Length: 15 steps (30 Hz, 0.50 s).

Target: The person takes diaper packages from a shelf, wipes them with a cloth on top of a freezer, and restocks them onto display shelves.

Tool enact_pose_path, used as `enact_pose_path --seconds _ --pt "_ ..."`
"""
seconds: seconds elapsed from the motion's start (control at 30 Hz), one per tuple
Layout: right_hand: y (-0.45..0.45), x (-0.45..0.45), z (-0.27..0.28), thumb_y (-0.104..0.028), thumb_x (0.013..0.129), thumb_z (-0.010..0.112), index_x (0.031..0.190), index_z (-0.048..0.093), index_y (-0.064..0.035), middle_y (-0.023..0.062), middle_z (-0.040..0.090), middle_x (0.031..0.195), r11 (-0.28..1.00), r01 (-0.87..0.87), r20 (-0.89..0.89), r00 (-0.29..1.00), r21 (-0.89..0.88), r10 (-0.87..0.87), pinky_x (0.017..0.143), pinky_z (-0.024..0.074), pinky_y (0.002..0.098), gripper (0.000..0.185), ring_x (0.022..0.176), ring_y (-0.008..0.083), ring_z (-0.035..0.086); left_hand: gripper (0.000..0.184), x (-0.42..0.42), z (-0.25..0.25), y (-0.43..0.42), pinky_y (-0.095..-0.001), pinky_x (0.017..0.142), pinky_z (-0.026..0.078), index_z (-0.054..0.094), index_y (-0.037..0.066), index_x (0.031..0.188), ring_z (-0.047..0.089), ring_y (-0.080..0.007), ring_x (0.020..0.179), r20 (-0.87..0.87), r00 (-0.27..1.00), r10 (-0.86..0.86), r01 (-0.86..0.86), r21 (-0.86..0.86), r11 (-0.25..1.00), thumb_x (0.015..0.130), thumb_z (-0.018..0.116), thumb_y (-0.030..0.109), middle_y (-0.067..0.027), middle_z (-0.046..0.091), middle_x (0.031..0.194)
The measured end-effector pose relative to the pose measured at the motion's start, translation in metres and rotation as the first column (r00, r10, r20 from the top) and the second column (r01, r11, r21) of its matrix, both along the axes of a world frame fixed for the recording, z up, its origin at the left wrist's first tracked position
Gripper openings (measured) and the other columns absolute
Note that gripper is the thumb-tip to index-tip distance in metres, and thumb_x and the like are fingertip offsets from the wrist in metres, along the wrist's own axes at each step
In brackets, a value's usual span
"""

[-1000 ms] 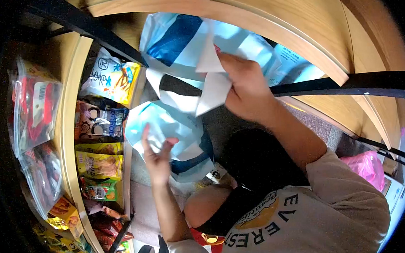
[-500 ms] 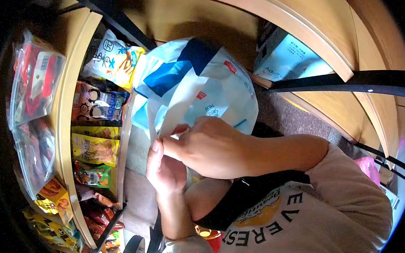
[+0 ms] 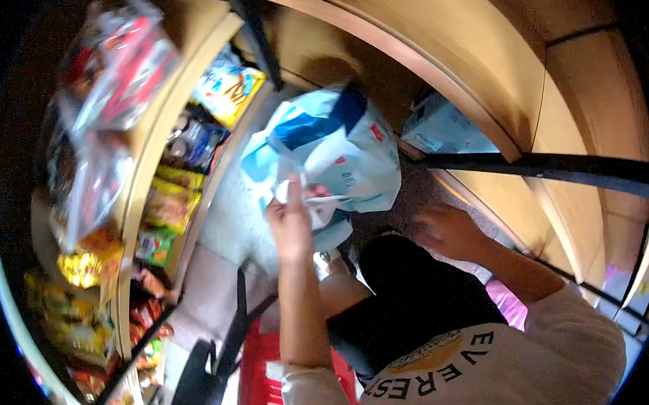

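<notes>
A large white and blue plastic bag (image 3: pixel 370 163) with small red labels hangs in front of me, full and bulging. My left hand (image 3: pixel 293 222) is closed on the gathered top of the bag, thumb pointing up. My right hand (image 3: pixel 449 231) is apart from the bag, to its right and above my dark shorts (image 3: pixel 416 275). Its fingers look loosely spread and somewhat blurred, and nothing shows in them. What the bag contains is hidden.
Shelves on the left hold yellow snack packets (image 3: pixel 174 203), a green packet (image 3: pixel 156 244) and clear plastic packs (image 3: pixel 123 74). A pale blue package (image 3: pixel 452 126) sits on the right shelf. Below are a red box-like object (image 3: pixel 263 367) and a black strap or frame (image 3: pixel 190 378).
My right hand has let go of the bag's top and moved right. My left hand keeps its grip. The view has shifted, and the bag appears smaller.
</notes>
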State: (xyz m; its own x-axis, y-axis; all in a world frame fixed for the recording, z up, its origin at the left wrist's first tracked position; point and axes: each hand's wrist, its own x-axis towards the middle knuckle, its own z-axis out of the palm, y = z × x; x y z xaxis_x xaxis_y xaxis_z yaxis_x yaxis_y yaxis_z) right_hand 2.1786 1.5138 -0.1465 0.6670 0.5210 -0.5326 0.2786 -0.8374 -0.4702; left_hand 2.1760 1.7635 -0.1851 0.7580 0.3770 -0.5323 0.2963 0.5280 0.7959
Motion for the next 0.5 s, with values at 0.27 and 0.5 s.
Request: enact_pose_path --seconds 0.27,0.5 --pt "-0.148 -0.080 0.038 -0.027 0.076 0.060 0.095 0.057 -0.0052 0.0150 0.062 0.083 0.993 -0.012 -0.238 0.971 -0.119 -0.017 0.073 0.0476 0.0418 0.030 0.079 0.0314 0.060 0.023 -0.047 0.122 -0.030 -0.0217 0.053 0.040 0.057 -0.004 0.082 0.051 -0.0085 0.060 0.084 0.993 -0.084 0.064 0.218 0.974 0.084 0.059 0.018 -0.0037 0.059 0.068" --pt "-0.243 -0.161 0.110 -0.037 0.075 0.056 0.091 0.062 -0.0055 0.0168 0.063 0.087 0.955 0.014 -0.310 0.944 -0.296 -0.109 0.077 0.0474 0.0402 0.036 0.085 0.0327 0.060 0.017 -0.130 0.249 -0.067 -0.0241 0.058 0.043 0.054 -0.006 0.090 0.053 -0.0100 0.062 0.026 0.999 -0.035 0.026 0.287 0.958 0.081 0.058 0.009 -0.0053 0.060 0.071"
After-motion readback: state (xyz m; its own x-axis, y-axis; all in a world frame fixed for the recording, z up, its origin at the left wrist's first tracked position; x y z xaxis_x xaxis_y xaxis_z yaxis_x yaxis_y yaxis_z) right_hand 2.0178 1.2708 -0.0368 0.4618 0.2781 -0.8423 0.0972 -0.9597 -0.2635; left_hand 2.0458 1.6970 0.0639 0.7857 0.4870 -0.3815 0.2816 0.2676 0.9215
